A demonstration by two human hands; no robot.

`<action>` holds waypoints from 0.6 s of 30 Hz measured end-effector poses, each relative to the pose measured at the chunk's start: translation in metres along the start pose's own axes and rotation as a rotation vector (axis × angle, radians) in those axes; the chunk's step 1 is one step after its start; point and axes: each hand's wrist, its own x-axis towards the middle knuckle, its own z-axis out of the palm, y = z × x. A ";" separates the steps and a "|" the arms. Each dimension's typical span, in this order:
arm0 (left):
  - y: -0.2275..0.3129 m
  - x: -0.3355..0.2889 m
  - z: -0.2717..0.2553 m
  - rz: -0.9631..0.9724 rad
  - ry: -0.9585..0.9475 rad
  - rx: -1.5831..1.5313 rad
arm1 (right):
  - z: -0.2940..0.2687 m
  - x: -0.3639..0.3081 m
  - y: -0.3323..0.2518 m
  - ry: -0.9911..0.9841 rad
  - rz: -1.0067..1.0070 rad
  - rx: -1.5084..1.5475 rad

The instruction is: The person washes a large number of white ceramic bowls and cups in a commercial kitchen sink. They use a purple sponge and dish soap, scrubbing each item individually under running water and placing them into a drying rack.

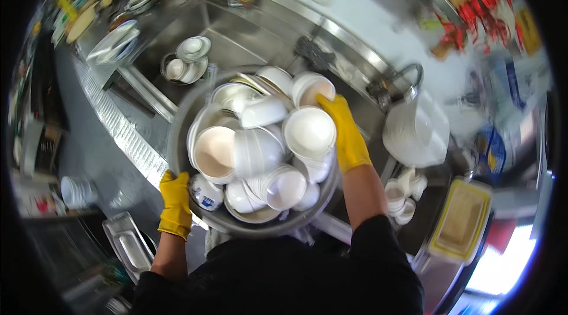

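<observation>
A large round metal basin (177, 131) heaped with white bowls and cups is in front of my body. My left hand (174, 199), in a yellow rubber glove, is closed on the basin's lower left rim. Beside it in the basin lies a small white cup with a blue pattern (206, 192). My right hand (343, 131), also gloved in yellow, reaches along the right side of the pile. Its fingertips grip the edge of a white bowl (312, 89) at the top right; its other fingers are partly hidden. A round white bowl (309, 132) lies just left of that hand.
Behind the basin is a steel sink (236, 34) with a few small dishes (192, 57). Stacked white containers (417, 131) and a yellow-rimmed tub (461, 220) stand at right. Plates (115, 43) crowd the left counter. A steel tray (128, 244) sits lower left.
</observation>
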 end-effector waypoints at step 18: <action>-0.019 0.124 -0.118 0.036 -0.098 0.179 | 0.124 -0.020 -0.050 0.231 0.032 -0.077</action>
